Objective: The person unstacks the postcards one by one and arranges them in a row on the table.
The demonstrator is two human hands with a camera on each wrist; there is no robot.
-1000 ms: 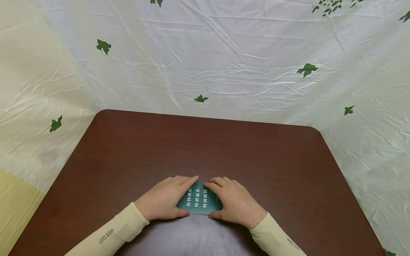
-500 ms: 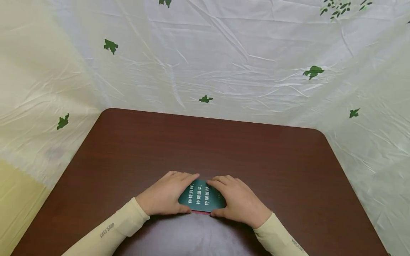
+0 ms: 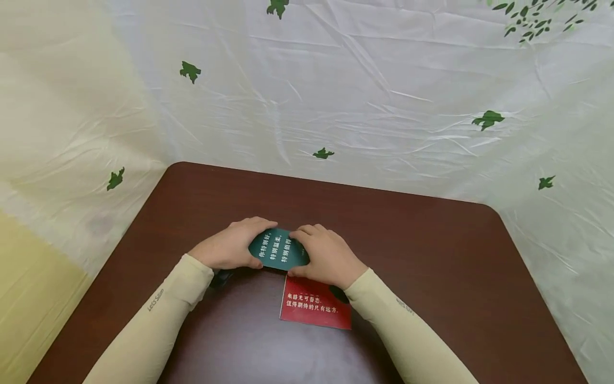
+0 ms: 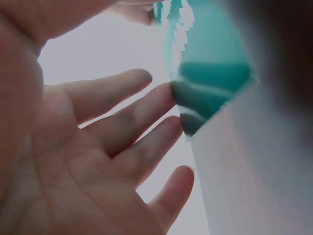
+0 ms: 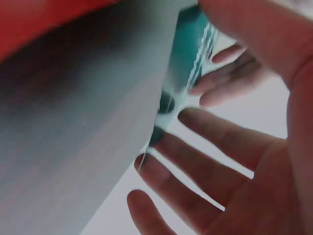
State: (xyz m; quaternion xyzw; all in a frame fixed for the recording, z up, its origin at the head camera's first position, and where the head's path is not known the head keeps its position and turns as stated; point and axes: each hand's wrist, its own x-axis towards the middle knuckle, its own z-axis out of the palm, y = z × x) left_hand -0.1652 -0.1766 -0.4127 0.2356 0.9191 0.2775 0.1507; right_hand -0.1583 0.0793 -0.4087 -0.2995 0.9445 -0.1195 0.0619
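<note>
A green card (image 3: 278,249) with white lettering is held between both hands, toward the middle of the table in the head view. My left hand (image 3: 234,245) grips its left end, thumb at the near edge and fingers along the far side. At the right end, my right hand (image 3: 328,256) grips it the same way. Both wrist views show fingertips touching the edge of the green card (image 4: 215,39). Nearer to me lies a red card (image 3: 314,309) with white lettering, its upper right part hidden by the right hand and wrist.
The dark brown table (image 3: 408,240) has rounded far corners. Pale cloth (image 3: 374,69) with green leaf prints hangs behind it and on both sides. Small dark objects (image 3: 220,277) show under both wrists, partly hidden.
Both hands have carried the green card forward and slightly left, away from me. The red card, only a thin edge half a second ago, is now uncovered. The head view has shifted.
</note>
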